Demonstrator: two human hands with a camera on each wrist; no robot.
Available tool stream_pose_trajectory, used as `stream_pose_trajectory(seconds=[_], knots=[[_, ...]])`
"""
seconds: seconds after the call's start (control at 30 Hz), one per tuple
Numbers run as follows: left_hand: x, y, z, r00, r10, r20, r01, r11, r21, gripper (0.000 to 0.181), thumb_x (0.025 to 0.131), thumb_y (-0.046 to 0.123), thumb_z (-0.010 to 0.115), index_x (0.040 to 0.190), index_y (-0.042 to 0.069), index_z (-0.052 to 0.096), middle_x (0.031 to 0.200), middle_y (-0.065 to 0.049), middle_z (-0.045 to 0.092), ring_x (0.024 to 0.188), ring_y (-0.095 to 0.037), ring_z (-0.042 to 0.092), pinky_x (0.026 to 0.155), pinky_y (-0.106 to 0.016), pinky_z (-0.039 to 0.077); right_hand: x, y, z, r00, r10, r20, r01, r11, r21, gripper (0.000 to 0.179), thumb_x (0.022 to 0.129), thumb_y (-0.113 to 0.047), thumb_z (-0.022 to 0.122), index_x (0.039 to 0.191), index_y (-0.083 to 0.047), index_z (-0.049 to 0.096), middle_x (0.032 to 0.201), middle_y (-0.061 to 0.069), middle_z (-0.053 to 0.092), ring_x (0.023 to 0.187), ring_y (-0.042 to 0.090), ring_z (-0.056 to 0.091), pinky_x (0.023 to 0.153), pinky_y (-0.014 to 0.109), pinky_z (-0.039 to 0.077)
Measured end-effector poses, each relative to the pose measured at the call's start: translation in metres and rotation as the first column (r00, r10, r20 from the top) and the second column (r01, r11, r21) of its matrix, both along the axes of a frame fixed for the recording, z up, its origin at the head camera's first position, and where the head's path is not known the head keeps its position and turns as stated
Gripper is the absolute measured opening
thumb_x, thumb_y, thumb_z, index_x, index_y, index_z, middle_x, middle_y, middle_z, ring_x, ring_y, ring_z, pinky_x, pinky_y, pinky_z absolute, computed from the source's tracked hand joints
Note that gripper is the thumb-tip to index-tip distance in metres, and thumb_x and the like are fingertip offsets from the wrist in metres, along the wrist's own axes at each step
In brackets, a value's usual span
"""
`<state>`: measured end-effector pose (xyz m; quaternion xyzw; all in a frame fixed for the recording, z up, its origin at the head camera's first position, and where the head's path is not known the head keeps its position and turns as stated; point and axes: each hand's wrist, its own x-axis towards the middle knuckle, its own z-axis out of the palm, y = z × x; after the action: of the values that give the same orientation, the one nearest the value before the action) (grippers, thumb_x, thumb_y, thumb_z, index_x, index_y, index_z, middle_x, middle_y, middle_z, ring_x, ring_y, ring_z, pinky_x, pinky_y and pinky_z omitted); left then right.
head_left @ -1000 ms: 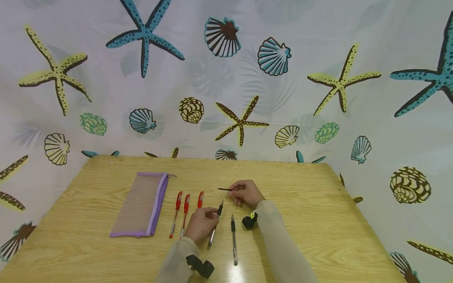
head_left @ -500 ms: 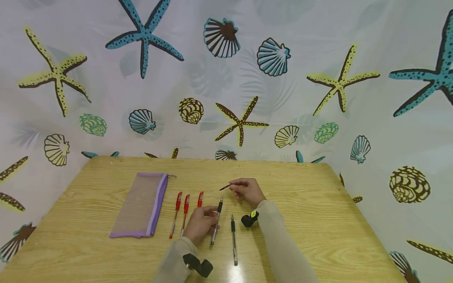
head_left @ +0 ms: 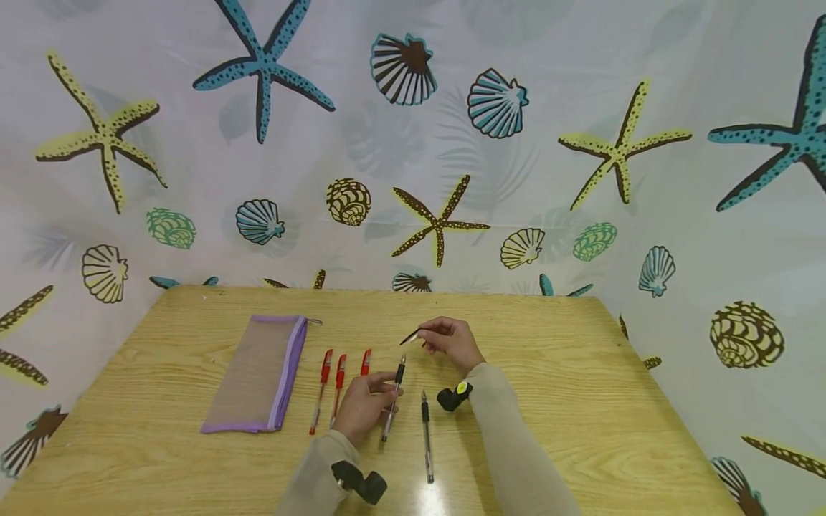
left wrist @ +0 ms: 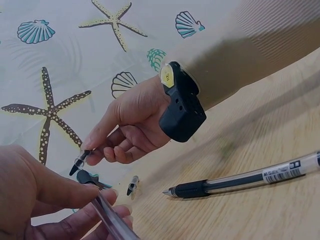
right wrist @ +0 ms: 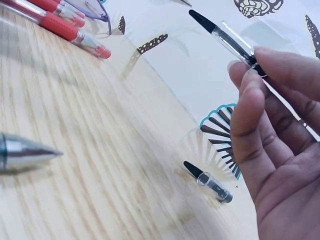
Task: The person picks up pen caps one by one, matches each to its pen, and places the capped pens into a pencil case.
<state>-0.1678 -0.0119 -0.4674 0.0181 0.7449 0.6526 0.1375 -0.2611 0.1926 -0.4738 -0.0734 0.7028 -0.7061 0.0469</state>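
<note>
My left hand (head_left: 366,407) holds a black gel pen (head_left: 395,401) without its cap, metal tip pointing away from me. Opposite it, my right hand (head_left: 454,344) pinches a clear pen cap (right wrist: 227,42) with a black clip between thumb and fingertips. In the left wrist view that cap is close above the held pen's tip end, which is partly covered by the left fingers (left wrist: 75,187). A second uncapped black gel pen (head_left: 427,441) lies on the table between my forearms. Another clear cap (right wrist: 212,187) with a black clip rests on the wood below my right hand.
Left of my left hand lie three red pens (head_left: 320,394) with caps on, one partly behind the hand. Further left is a flat mesh zip pouch (head_left: 254,373) with purple edging. A curtain (head_left: 413,143) printed with shells and starfish hangs behind the wooden table (head_left: 548,358).
My right hand has risen slightly, and the cap has turned from level to slanting down towards the pen. My left hand has moved the pen slightly away from me.
</note>
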Motion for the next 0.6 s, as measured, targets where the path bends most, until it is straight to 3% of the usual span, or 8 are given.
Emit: stream_pose_trajectory(seconds=[0.4, 0.6], knots=[[-0.0025, 0.0029, -0.0006, 1.0, 0.014, 0.01, -0.014, 1.0, 0.02, 0.034, 0.092, -0.001, 0.059, 0.126, -0.004, 0.06, 0.095, -0.012, 0.067, 0.073, -0.021, 0.067, 0.065, -0.031, 0.057, 0.0023, -0.0033, 0.0019, 0.999, 0.029, -0.024, -0.03, 0.999, -0.022, 0.035, 0.091, -0.007, 0.066, 0.115, 0.017, 0.058, 0.084, 0.001, 0.067, 0.068, 0.014, 0.059, 0.065, 0.032, 0.053], [-0.0032, 0.004, 0.0002, 1.0, 0.017, 0.022, -0.018, 0.999, 0.034, 0.033, 0.092, -0.001, 0.06, 0.126, -0.003, 0.061, 0.096, -0.012, 0.067, 0.073, -0.02, 0.066, 0.065, -0.03, 0.057, 0.0027, -0.0049, 0.0022, 0.999, 0.042, -0.028, -0.042, 0.999, -0.023, 0.033, 0.092, -0.007, 0.065, 0.114, 0.017, 0.059, 0.086, 0.005, 0.067, 0.068, 0.015, 0.058, 0.066, 0.033, 0.053]])
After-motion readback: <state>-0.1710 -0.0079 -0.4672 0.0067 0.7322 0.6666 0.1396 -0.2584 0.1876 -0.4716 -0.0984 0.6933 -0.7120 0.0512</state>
